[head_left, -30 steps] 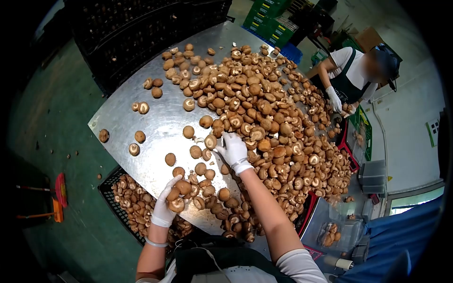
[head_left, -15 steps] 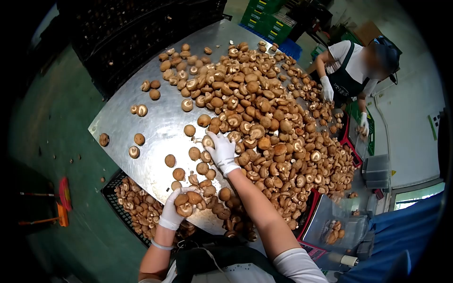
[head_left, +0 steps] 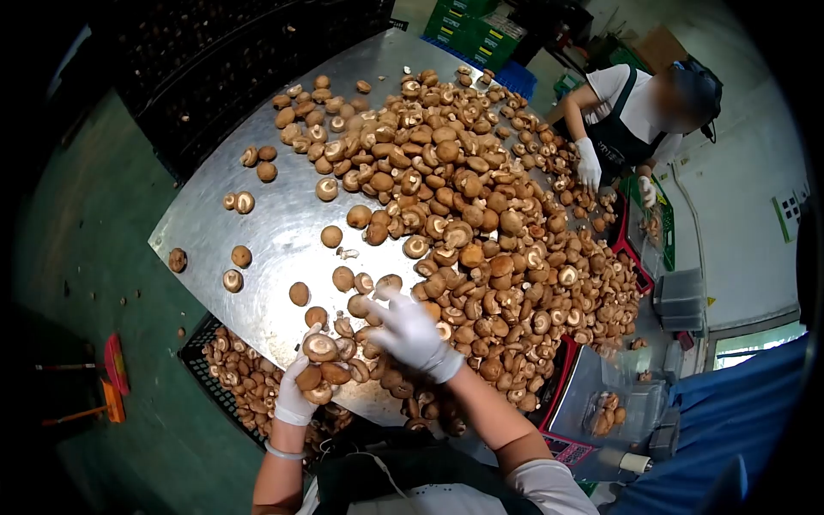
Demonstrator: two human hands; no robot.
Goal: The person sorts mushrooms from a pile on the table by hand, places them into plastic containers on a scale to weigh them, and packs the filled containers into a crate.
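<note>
My left hand (head_left: 294,390), in a white glove, is cupped around several brown shiitake mushrooms (head_left: 321,348) at the near edge of the metal table (head_left: 283,232). The fingers are partly hidden by the caps. My right hand (head_left: 414,335), also gloved, is over loose mushrooms just to the right, its fingers stretched out and somewhat blurred. I see nothing held in it. Beyond it spreads a large heap of mushrooms (head_left: 481,206), and a few single ones lie scattered on the table's left part.
Below the table's left edge stands a black crate (head_left: 199,354) full of mushrooms. Red-edged scales (head_left: 562,378) and a clear tray (head_left: 608,415) holding mushrooms are at right. A gloved co-worker (head_left: 627,129) works across the heap. Dark stacked crates (head_left: 232,77) rise at far left.
My right hand has drawn back toward me from a mushroom beside the heap, its fingers now extended. My left hand has shifted slightly left, still holding mushrooms. The view has shifted a little.
</note>
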